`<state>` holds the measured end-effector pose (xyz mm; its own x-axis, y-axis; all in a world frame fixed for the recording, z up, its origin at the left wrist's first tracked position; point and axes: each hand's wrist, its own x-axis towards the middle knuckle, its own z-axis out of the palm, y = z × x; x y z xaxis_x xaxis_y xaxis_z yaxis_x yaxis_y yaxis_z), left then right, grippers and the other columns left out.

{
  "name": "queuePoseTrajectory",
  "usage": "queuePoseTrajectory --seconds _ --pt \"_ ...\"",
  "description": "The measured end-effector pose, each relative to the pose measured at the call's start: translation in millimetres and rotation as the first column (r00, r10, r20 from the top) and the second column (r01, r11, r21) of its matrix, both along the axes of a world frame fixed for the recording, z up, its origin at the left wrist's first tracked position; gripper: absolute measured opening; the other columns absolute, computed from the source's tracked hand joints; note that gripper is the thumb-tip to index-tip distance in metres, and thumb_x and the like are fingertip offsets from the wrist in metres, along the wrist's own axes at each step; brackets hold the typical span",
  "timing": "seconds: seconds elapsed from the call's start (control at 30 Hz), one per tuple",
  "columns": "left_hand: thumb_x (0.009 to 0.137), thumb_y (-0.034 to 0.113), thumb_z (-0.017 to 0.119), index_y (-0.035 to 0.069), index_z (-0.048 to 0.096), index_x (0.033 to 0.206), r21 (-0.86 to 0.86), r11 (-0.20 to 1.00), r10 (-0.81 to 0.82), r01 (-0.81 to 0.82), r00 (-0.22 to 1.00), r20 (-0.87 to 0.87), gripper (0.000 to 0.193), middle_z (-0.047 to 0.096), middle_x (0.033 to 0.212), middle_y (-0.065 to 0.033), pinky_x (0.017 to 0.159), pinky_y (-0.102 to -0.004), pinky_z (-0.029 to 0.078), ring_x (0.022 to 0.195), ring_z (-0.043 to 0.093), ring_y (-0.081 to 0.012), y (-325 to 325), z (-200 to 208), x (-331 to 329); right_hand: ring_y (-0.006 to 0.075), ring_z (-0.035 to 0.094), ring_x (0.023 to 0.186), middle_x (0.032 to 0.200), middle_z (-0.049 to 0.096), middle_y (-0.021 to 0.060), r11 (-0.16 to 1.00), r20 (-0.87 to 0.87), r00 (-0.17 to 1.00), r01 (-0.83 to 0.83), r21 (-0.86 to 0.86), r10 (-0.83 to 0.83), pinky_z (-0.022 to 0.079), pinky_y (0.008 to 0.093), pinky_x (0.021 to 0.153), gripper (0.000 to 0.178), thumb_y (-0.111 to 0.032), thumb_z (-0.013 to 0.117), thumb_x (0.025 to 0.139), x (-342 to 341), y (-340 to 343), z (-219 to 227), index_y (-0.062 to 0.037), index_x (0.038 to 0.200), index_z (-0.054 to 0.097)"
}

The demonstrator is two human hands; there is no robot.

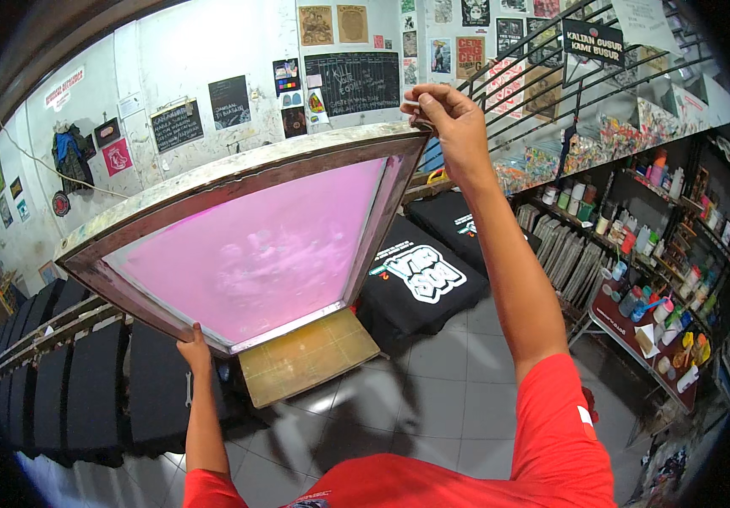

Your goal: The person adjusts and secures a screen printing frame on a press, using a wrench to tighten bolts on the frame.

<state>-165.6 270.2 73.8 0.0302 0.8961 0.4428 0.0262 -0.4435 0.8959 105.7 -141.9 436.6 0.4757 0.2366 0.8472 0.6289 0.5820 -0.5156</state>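
Row of flat boards draped in black cloth (94,381): extended along the left side, near to far.
Dark shelving crowded with bottles and tubs (585,230): stood at the right.
Large four-sided screen with a worn, stained frame and translucent pink mesh (255,245): was held at a tilt, left of centre, before the person.
Dark red rectangular table (608,320): stood at the right, by the shelving, bearing jars.
Black chalkboard with white writing (356,83): hung on the far wall.
Black cloth garment with bold white print (424,279): lay flat, right of the screen.
Flat tan rectangular board (310,356): showed below the screen's near edge.
Bare right hand (452,127): at the screen's far right corner, thumb and fingertips drawn together; whether they gripped the frame could not be told.
Bare left hand (195,347): gripped the screen's left edge, toward its near corner.
Silver wrench (188,389): lay near left, beside the left forearm.
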Motion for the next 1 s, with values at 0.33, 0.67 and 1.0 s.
queuePoseTrajectory --seconds 0.33,0.67,1.0 --pt "0.077 0.052 0.068 -0.016 0.05 0.102 -0.029 0.999 0.036 -0.039 0.995 -0.095 0.075 0.058 0.099 -0.0241 0.083 -0.0399 0.043 0.092 0.057 -0.0313 -2.5 4.0 0.4 0.0153 0.064 0.084 0.094 0.065 0.0105 1.0 -0.013 1.0 -0.009 0.001 0.009 0.051 0.0251 0.076 0.015 -0.005 0.053 0.09 4.5 -0.7 0.2 0.0043 0.098 0.062" --pt "0.079 0.046 0.068 -0.015 0.053 0.099 -0.037 0.996 0.08 -0.086 0.988 -0.131 0.066 0.059 0.098 -0.0228 0.082 -0.0393 0.043 0.09 0.058 -0.0303 5.1 -0.3 6.7 0.0144 0.064 0.084 0.091 0.067 0.0094 0.981 0.164 0.973 0.177 -0.079 -0.162 0.05 0.0248 0.075 0.015 -0.005 0.056 0.088 7.7 2.6 1.3 0.0028 0.098 0.064" --pt "0.083 0.034 0.068 -0.013 0.057 0.095 0.036 0.997 -0.061 0.061 0.998 -0.002 0.05 0.063 0.094 -0.0189 0.077 -0.0371 0.046 0.085 0.06 -0.0259 14.4 3.8 8.2 0.0265 0.066 0.084 0.089 0.067 0.0159 0.699 0.709 0.577 0.695 -0.166 -0.406 0.05 0.0329 0.074 0.018 -0.014 0.061 0.084 10.2 -9.8 39.5 -0.0049 0.098 0.068"
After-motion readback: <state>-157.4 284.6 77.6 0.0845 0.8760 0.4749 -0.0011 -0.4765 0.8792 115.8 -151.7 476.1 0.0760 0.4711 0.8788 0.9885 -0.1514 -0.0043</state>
